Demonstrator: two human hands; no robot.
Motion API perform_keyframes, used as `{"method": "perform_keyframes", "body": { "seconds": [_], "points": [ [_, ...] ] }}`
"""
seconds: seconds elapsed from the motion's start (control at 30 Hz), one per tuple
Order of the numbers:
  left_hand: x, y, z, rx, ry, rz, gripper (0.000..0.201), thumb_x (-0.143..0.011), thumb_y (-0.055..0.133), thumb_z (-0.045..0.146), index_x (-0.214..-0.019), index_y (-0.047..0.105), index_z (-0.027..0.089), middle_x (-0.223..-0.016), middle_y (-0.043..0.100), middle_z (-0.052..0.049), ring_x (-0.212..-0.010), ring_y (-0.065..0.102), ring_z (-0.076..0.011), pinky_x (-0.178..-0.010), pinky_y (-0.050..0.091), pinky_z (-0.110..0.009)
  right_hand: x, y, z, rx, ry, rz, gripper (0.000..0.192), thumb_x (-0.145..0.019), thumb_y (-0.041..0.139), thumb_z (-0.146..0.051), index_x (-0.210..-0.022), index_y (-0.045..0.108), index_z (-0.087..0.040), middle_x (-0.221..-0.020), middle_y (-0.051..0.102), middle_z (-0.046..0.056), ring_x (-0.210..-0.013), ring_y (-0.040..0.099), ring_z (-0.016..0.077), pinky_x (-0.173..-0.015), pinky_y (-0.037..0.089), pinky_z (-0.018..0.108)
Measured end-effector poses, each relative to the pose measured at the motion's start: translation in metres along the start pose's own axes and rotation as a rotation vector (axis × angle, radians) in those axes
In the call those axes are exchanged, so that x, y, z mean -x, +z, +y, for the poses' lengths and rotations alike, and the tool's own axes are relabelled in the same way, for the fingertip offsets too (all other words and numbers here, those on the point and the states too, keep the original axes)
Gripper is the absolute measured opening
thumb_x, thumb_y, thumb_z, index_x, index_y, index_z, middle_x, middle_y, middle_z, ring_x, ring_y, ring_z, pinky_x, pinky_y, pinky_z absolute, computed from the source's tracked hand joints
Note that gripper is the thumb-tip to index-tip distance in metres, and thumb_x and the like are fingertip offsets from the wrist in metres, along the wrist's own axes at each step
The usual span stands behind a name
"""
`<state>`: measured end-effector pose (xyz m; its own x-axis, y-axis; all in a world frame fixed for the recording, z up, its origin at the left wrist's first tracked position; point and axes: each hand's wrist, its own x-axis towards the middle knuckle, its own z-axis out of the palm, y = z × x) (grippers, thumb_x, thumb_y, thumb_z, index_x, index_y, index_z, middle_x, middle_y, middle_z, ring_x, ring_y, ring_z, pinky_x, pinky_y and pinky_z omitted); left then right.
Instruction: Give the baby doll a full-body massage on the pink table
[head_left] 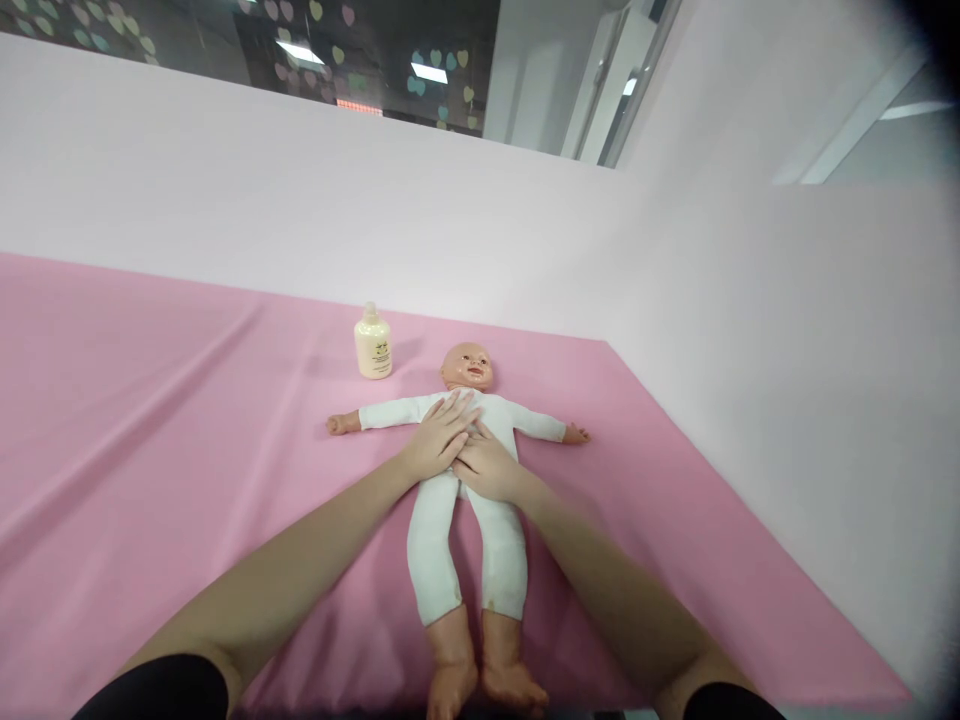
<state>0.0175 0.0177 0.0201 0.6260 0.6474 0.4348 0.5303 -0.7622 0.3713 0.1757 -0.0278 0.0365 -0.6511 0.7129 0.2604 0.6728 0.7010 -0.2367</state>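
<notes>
A baby doll (504, 550) with a white cloth body lies on its back, arms stretched out to both sides and bare feet toward me. My left hand (441, 436) rests flat on the doll's chest, its fingers extended toward the neck. Beside it, my right hand (486, 462) lies on the doll's belly, fingers straight and partly covered by the left hand. Neither hand grips anything. Beyond the doll's outstretched arm on the left, a cream-coloured lotion bottle (373, 348) with a pale top stands upright.
Pink sheeting (187, 400) with several creases covers the surface under the doll. A white wall (300, 200) runs along the back, and another white wall (787, 380) borders the right edge. Above the back wall is a dark window (262, 50) with heart stickers.
</notes>
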Motion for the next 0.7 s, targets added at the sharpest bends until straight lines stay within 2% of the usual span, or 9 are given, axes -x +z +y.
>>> {"method": "perform_keyframes", "body": {
  "seconds": [0.07, 0.17, 0.33, 0.47, 0.57, 0.63, 0.7],
  "points": [
    [-0.001, -0.004, 0.002, 0.021, 0.047, -0.069, 0.048, -0.097, 0.026, 0.033, -0.140, 0.047, 0.025, -0.152, 0.037, -0.002, -0.145, 0.023, -0.0213, -0.119, 0.017, -0.047, -0.001, -0.001, 0.008, -0.121, -0.064, 0.034, 0.028, -0.089, 0.050, -0.018, -0.110, 0.069, -0.020, -0.120, 0.068, 0.008, -0.119, 0.054, 0.0227, -0.109, 0.032, 0.047],
    [-0.003, -0.006, 0.002, 0.080, -0.006, -0.105, 0.048, -0.098, 0.023, 0.034, -0.137, 0.050, 0.025, -0.147, 0.045, -0.001, -0.141, 0.033, -0.0177, -0.118, 0.021, -0.043, -0.002, 0.000, 0.018, -0.309, -0.064, 0.094, 0.021, -0.088, 0.053, -0.018, -0.085, 0.074, -0.020, -0.101, 0.074, 0.005, -0.105, 0.061, 0.0210, -0.105, 0.036, 0.043],
    [-0.006, -0.001, -0.003, 0.068, -0.147, -0.069, 0.050, -0.098, 0.023, 0.034, -0.141, 0.044, 0.022, -0.150, 0.041, -0.002, -0.144, 0.027, -0.0191, -0.118, 0.020, -0.044, -0.002, 0.000, 0.022, -0.545, -0.060, 0.096, 0.036, -0.092, 0.046, -0.022, -0.067, 0.071, -0.022, -0.073, 0.071, -0.002, -0.079, 0.065, 0.0143, -0.113, 0.027, 0.043],
    [-0.007, 0.006, -0.008, 0.006, -0.295, -0.021, 0.054, -0.097, 0.027, 0.034, -0.146, 0.035, 0.013, -0.155, 0.031, -0.010, -0.146, 0.022, -0.0239, -0.118, 0.021, -0.045, 0.000, 0.003, 0.019, -0.573, 0.026, 0.184, 0.043, -0.093, 0.044, -0.025, -0.053, 0.061, -0.021, -0.051, 0.058, -0.004, -0.062, 0.059, 0.0128, -0.111, 0.033, 0.041],
    [-0.006, 0.008, -0.009, -0.052, -0.367, -0.012, 0.061, -0.096, 0.029, 0.034, -0.148, 0.027, 0.002, -0.154, 0.027, -0.019, -0.146, 0.020, -0.0280, -0.118, 0.022, -0.046, 0.005, 0.004, 0.015, -0.495, 0.091, 0.320, 0.033, -0.092, 0.042, -0.022, -0.070, 0.067, -0.020, -0.059, 0.060, -0.002, -0.068, 0.059, 0.0146, -0.103, 0.043, 0.040],
    [-0.004, 0.007, -0.008, -0.087, -0.280, -0.052, 0.061, -0.096, 0.030, 0.035, -0.149, 0.025, 0.005, -0.155, 0.026, -0.019, -0.146, 0.019, -0.0283, -0.117, 0.021, -0.048, 0.008, 0.003, 0.010, -0.372, 0.091, 0.416, 0.025, -0.091, 0.044, -0.022, -0.093, 0.068, -0.018, -0.082, 0.067, 0.004, -0.086, 0.060, 0.0179, -0.098, 0.045, 0.039],
    [-0.002, 0.006, -0.005, -0.123, -0.108, -0.109, 0.059, -0.094, 0.035, 0.035, -0.149, 0.029, 0.013, -0.155, 0.028, -0.014, -0.146, 0.019, -0.0275, -0.117, 0.019, -0.050, 0.008, 0.000, 0.006, -0.236, 0.020, 0.423, 0.029, -0.089, 0.047, -0.024, -0.112, 0.064, -0.017, -0.110, 0.065, 0.010, -0.109, 0.055, 0.0218, -0.103, 0.042, 0.041]
  ]
}}
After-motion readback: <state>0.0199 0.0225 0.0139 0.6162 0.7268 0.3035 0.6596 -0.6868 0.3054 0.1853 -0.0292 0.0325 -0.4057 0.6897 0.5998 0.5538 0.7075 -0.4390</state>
